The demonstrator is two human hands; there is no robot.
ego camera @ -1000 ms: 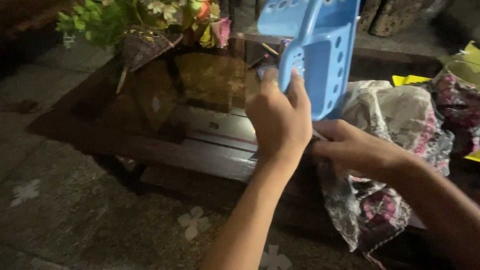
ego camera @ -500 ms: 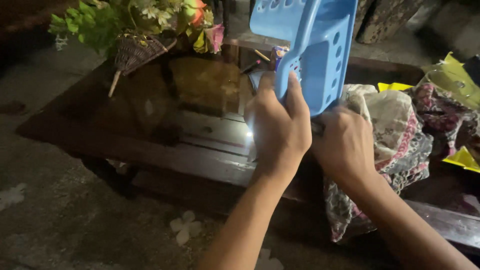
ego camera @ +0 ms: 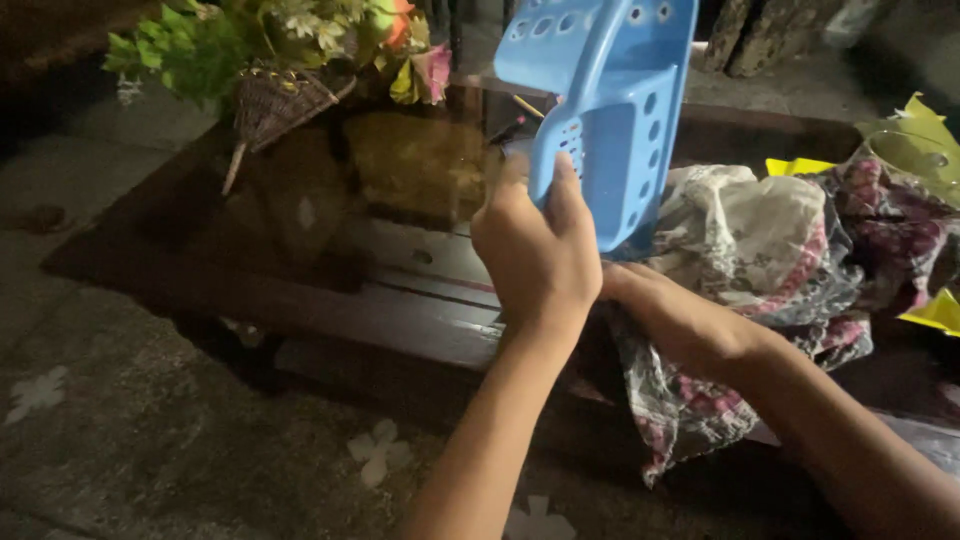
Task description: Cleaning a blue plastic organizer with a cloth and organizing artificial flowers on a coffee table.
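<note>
Your left hand (ego camera: 535, 255) is raised over the dark glass-topped table (ego camera: 300, 230), its fingers curled tight around the lower edge of a light blue plastic caddy (ego camera: 605, 110). The thumb sits on the near side and the fingertips wrap up over the perforated wall, so the hand is closed on the plastic rather than spread. The caddy hangs tilted in the air, well off the tabletop, its round holes and divided pockets turned toward you and its upper end running out of the top of the view. It sits directly above and just ahead of your left knuckles.

Your right hand (ego camera: 665, 315) lies lower and to the right, just below the caddy's bottom corner and close beside your left wrist. It rests on a crumpled floral cloth (ego camera: 760, 240) that is heaped on the table's right end and droops over the near edge. The fingers point toward the left hand and are partly hidden behind it, so you cannot tell whether they pinch the cloth or merely press on it.

At the far left corner of the table stands a wicker basket (ego camera: 275, 100) of green leaves and flowers. Yellow wrapping (ego camera: 925, 125) lies past the cloth on the right. Below, the stone floor (ego camera: 150, 440) shows pale flower-shaped marks.
</note>
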